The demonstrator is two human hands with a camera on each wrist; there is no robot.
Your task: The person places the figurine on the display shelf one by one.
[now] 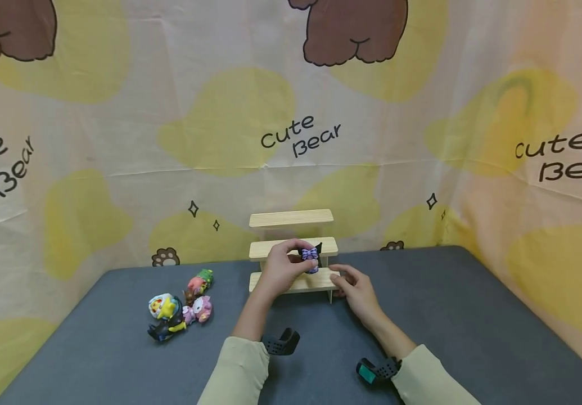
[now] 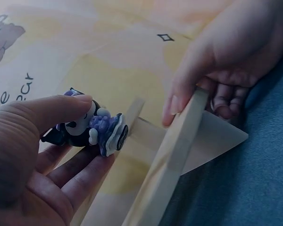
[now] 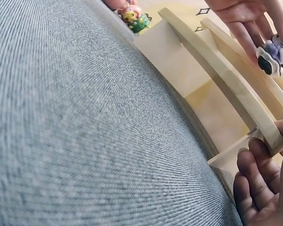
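Between thumb and fingers, my left hand (image 1: 282, 271) pinches a small black-and-purple figurine (image 1: 310, 255) with pointed ears and a bow. It is held above the lowest step of a three-tier wooden display stand (image 1: 283, 286). In the left wrist view the figurine (image 2: 104, 129) lies tilted sideways, its round dark base turned toward the stand. My right hand (image 1: 357, 291) grips the right end of the lowest step. Its thumb lies on top and the other fingers curl beneath, beside a translucent side panel (image 2: 212, 141).
On the left of the dark grey tabletop (image 1: 118, 349) lies a cluster of several figurines: a white-and-yellow one (image 1: 165, 306), a pink one (image 1: 202, 309), a dark one (image 1: 161, 331) and a green-and-pink one (image 1: 201, 281). A printed cloth (image 1: 210, 124) hangs close behind the stand.
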